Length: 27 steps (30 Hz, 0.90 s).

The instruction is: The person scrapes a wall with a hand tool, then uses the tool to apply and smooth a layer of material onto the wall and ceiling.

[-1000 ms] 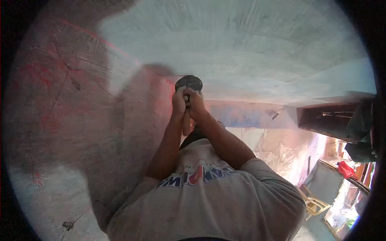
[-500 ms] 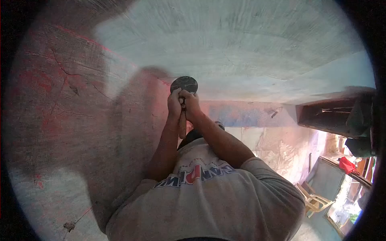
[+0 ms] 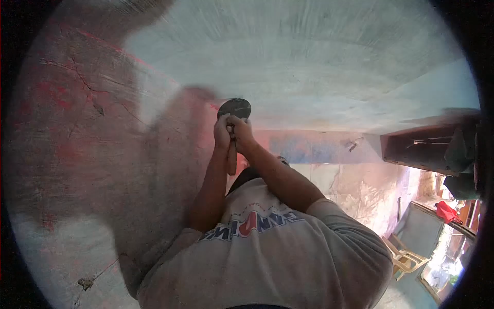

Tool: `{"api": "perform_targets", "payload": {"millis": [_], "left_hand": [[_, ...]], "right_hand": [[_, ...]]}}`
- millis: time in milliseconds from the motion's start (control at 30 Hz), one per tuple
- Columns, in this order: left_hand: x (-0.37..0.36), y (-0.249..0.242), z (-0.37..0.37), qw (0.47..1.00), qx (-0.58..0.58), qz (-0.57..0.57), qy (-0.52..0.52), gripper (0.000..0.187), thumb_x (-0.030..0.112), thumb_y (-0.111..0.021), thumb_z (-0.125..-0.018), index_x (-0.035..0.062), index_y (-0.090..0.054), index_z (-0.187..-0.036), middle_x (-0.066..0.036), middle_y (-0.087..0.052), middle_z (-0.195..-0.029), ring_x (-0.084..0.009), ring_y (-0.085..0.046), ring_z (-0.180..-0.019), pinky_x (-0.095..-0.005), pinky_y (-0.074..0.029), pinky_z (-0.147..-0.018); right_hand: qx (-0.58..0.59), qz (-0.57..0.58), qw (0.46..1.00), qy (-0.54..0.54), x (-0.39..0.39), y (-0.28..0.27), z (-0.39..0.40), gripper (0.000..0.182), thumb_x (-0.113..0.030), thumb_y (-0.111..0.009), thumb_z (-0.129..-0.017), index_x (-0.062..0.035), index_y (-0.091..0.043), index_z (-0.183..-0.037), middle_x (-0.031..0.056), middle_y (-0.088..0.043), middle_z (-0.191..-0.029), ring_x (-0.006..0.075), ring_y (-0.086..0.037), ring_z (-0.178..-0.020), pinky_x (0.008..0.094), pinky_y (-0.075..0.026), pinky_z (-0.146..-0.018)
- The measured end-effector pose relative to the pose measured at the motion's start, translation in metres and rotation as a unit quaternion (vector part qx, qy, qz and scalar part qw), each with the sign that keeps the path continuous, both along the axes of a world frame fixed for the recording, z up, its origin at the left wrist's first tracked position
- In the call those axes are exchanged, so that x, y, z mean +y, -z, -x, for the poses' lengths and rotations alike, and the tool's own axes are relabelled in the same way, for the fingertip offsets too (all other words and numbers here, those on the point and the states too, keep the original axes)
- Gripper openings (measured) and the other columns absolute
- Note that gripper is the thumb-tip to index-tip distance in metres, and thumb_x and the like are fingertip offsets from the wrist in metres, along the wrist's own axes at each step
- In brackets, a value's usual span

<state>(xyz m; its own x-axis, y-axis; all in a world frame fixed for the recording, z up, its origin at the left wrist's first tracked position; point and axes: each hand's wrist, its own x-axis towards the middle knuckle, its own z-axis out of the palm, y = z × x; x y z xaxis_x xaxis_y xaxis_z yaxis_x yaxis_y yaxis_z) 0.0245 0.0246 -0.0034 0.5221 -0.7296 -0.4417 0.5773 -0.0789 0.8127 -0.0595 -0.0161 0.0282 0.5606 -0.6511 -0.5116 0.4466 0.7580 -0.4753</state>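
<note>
Both of my hands are wrapped round a hand tool with a round, flat, dark head (image 3: 234,107) and a wooden handle (image 3: 232,160). The head is at the corner where the reddish wall meets the pale surface above. Whether it touches is hard to tell. My left hand (image 3: 222,132) grips at the left, just below the disc. My right hand (image 3: 240,129) closes beside it, thumbs near the disc's lower edge. The handle sticks out below my hands, toward my chest. Fingers on the far side are hidden.
A cracked, red-stained wall (image 3: 77,134) runs along the left. A dark recessed shelf (image 3: 427,147) juts out at the right. Lower right are a pale wooden chair (image 3: 406,257) and a red cloth (image 3: 447,211) beside a bright opening.
The tool and both hands have shifted very slightly left, and the disc is tilted a little differently. The grip is unchanged. The room's view has moved slightly.
</note>
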Motion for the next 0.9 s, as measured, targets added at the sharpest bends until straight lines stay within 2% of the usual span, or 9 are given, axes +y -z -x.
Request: {"api": "perform_targets", "payload": {"millis": [67,267,333,400,567,667,767,833,900], "left_hand": [[-0.007,0.021,-0.004,0.999,0.026,-0.001,-0.038,0.029,0.027,-0.052,-0.103,0.0189,-0.055,-0.075,0.008,-0.047,-0.060,-0.0063,-0.042,-0.047,-0.0245,-0.032,-0.043],[-0.009,-0.004,0.000,0.999,0.019,-0.003,-0.031,0.027,0.027,-0.051,-0.104,0.0181,-0.057,-0.079,0.007,-0.051,-0.065,-0.0059,-0.047,-0.053,-0.0246,-0.037,-0.047],[-0.026,0.040,-0.003,0.981,-0.069,-0.144,-0.113,0.027,0.027,-0.051,-0.104,0.0173,-0.057,-0.080,0.007,-0.051,-0.066,-0.0061,-0.046,-0.052,-0.0247,-0.038,-0.048],[-0.049,0.050,-0.016,0.978,-0.081,-0.154,-0.118,0.026,0.027,-0.052,-0.103,0.0164,-0.057,-0.081,0.006,-0.052,-0.067,-0.0063,-0.047,-0.053,-0.0248,-0.039,-0.048],[0.002,0.049,-0.034,0.989,0.121,0.077,0.023,0.024,0.027,-0.053,-0.103,0.0136,-0.060,-0.085,0.005,-0.056,-0.070,-0.0071,-0.051,-0.057,-0.0247,-0.042,-0.052],[0.021,-0.009,-0.031,0.991,0.080,0.092,0.063,0.023,0.028,-0.053,-0.103,0.0104,-0.063,-0.091,0.002,-0.059,-0.075,-0.0076,-0.053,-0.060,-0.0247,-0.043,-0.054],[0.013,-0.019,-0.017,0.998,0.026,0.051,-0.030,0.023,0.028,-0.053,-0.103,0.0100,-0.064,-0.094,0.002,-0.058,-0.077,-0.0072,-0.052,-0.061,-0.0246,-0.042,-0.053],[0.022,-0.016,-0.015,0.998,-0.020,0.052,-0.022,0.023,0.028,-0.053,-0.103,0.0103,-0.064,-0.093,0.003,-0.057,-0.077,-0.0069,-0.052,-0.061,-0.0245,-0.042,-0.053],[0.030,-0.016,-0.019,0.996,-0.070,0.051,-0.008,0.023,0.028,-0.053,-0.103,0.0105,-0.064,-0.093,0.003,-0.056,-0.077,-0.0065,-0.051,-0.061,-0.0245,-0.042,-0.053]], "right_hand": [[0.017,-0.036,0.999,0.024,0.001,0.002,-0.012,0.018,-0.007,-0.062,-0.088,-0.0102,-0.059,-0.070,0.0005,-0.055,-0.063,0.0113,-0.050,-0.050,0.0282,-0.038,-0.046],[-0.002,-0.024,1.000,-0.006,-0.002,0.023,-0.018,0.010,-0.008,-0.062,-0.091,-0.0097,-0.060,-0.082,0.0013,-0.058,-0.069,0.0126,-0.054,-0.054,0.0293,-0.042,-0.048],[-0.005,-0.024,1.000,-0.001,0.001,0.031,-0.022,0.007,-0.009,-0.062,-0.092,-0.0100,-0.060,-0.086,0.0013,-0.059,-0.071,0.0129,-0.055,-0.055,0.0297,-0.042,-0.048],[0.003,0.011,1.000,0.021,0.003,0.008,-0.018,0.006,-0.008,-0.062,-0.092,-0.0095,-0.060,-0.086,0.0012,-0.059,-0.071,0.0128,-0.054,-0.053,0.0294,-0.041,-0.047],[0.036,0.021,0.999,0.020,0.013,-0.013,-0.019,0.014,-0.008,-0.062,-0.090,-0.0090,-0.061,-0.077,0.0017,-0.057,-0.065,0.0117,-0.050,-0.049,0.0274,-0.038,-0.046],[0.027,0.031,0.999,0.010,0.011,-0.039,-0.014,0.012,-0.010,-0.063,-0.090,-0.0082,-0.060,-0.079,0.0018,-0.057,-0.065,0.0113,-0.050,-0.047,0.0266,-0.037,-0.043],[0.029,0.059,0.997,0.031,0.015,-0.040,-0.020,0.011,-0.010,-0.065,-0.089,-0.0080,-0.059,-0.079,0.0020,-0.058,-0.066,0.0114,-0.053,-0.049,0.0264,-0.038,-0.043],[0.064,0.084,0.989,0.100,0.021,-0.039,-0.039,0.011,-0.009,-0.064,-0.089,-0.0071,-0.062,-0.078,0.0023,-0.060,-0.066,0.0117,-0.053,-0.048,0.0264,-0.037,-0.043],[0.030,0.055,0.997,0.048,0.026,-0.045,-0.021,0.014,-0.008,-0.064,-0.089,-0.0068,-0.062,-0.076,0.0024,-0.060,-0.065,0.0119,-0.053,-0.048,0.0264,-0.037,-0.043]]}}
